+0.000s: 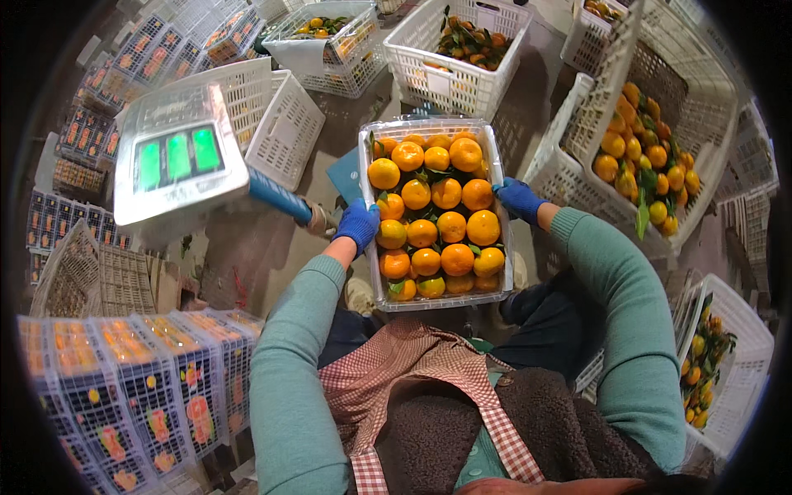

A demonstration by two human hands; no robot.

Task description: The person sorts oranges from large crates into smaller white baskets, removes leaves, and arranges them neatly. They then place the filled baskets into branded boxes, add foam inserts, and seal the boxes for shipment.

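Observation:
A white plastic basket (pixel 506 247) packed with rows of orange mandarins (pixel 446 193), some with green leaves, is in front of me. Clear film shows along its far edge. My left hand (pixel 357 228), in a blue glove, grips its left side wall. On the right side wall, a little higher in the picture, my right hand (pixel 520 199) grips it, also in a blue glove. Under the basket's far left side shows part of a blue platform (pixel 345 175), joined by sight to no other part I can make out.
At left stands a scale display (pixel 179 159) on a blue post (pixel 278 195). White crates of leafy mandarins stand ahead (pixel 433 83) and at right (pixel 705 204), with another crate (pixel 742 371) lower right. Stacked packed baskets (pixel 142 371) fill the lower left.

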